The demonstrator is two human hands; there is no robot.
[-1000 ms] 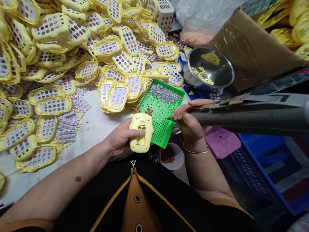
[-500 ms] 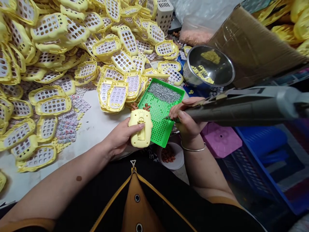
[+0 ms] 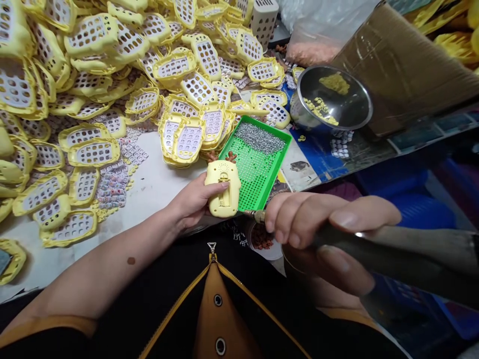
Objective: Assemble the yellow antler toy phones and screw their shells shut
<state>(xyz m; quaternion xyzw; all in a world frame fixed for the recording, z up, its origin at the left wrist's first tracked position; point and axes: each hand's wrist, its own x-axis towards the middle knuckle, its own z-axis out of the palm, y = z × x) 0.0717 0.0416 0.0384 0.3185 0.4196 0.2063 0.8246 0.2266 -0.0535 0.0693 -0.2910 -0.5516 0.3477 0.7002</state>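
Observation:
My left hand (image 3: 196, 203) grips a yellow toy phone (image 3: 221, 174) with brown antlers, its back facing up and my thumb lying over the battery bay. In my right hand (image 3: 318, 224) is a dark electric screwdriver (image 3: 415, 254), fingers wrapped round its body. Its bit reaches toward the lower right corner of the toy phone; whether it touches cannot be made out. Just behind the toy phone lies a green perforated tray (image 3: 258, 177), with a heap of small silver screws (image 3: 260, 138) at its far end.
Yellow phone shells (image 3: 93, 40) pile up at the left and back. A steel bowl (image 3: 359, 107) holding small yellow parts stands at the back right, before a cardboard box (image 3: 396, 70). Below the tray sits a tub of brown pieces (image 3: 262, 239).
My right hand has moved from above the tray toward me and right, bringing the screwdriver bit to the toy phone's lower corner. The view has shifted slightly.

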